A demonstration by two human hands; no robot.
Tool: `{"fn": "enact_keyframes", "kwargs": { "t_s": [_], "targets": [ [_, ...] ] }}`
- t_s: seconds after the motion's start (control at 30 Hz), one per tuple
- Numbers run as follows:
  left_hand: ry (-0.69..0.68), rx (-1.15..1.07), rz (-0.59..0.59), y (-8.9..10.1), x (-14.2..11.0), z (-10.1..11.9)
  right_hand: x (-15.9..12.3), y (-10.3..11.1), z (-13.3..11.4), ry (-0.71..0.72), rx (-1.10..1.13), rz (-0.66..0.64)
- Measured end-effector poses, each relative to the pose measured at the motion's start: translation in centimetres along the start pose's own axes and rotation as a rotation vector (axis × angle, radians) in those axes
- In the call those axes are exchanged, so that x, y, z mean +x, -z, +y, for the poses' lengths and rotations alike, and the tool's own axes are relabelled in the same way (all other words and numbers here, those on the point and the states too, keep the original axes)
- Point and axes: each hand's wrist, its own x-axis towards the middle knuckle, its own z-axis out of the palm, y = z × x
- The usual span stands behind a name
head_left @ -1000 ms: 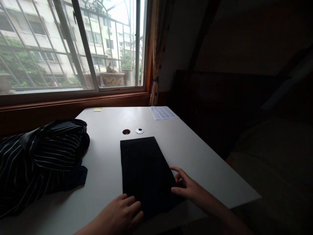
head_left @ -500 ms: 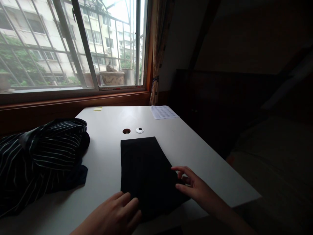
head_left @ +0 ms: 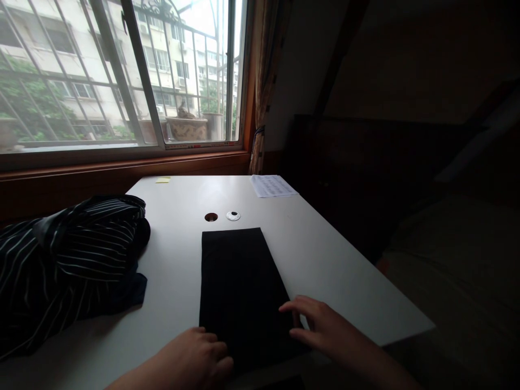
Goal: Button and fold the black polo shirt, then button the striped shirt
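Two hands (head_left: 260,346) spread flat on folded black cloth (head_left: 239,281), striped garment (head_left: 69,260) heaped left.

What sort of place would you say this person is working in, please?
Probably a room in a home: a white desk stands under a barred window facing apartment blocks, with a folded black cloth and a striped garment on it.

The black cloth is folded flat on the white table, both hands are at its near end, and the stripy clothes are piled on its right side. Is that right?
Not quite. The head view shows the stripy clothes piled to the left of the black cloth, not the right. The rest holds: the cloth lies folded flat on the white table, with the left hand and right hand at its near end.
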Motion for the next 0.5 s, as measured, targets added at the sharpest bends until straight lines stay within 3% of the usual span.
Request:
{"fn": "enact_keyframes", "kwargs": {
  "t_s": [0.17,0.3,0.4,0.5],
  "targets": [
    [0.265,-0.005,0.155,1.7,2.4,-1.7,1.5,0.5,-1.5,0.084,-0.107,0.222],
    [0.386,0.029,0.295,-0.1,5.8,-3.6,4.5,-1.2,-2.4,0.223,-0.280,0.370],
    [0.492,0.073,0.332,-2.5,7.7,-5.3,6.5,-3.5,-2.3,0.232,-0.430,0.350],
    [0.541,0.082,0.339,-4.2,7.8,-6.9,7.3,-5.5,-1.8,0.218,-0.513,0.243]
  ]
}}
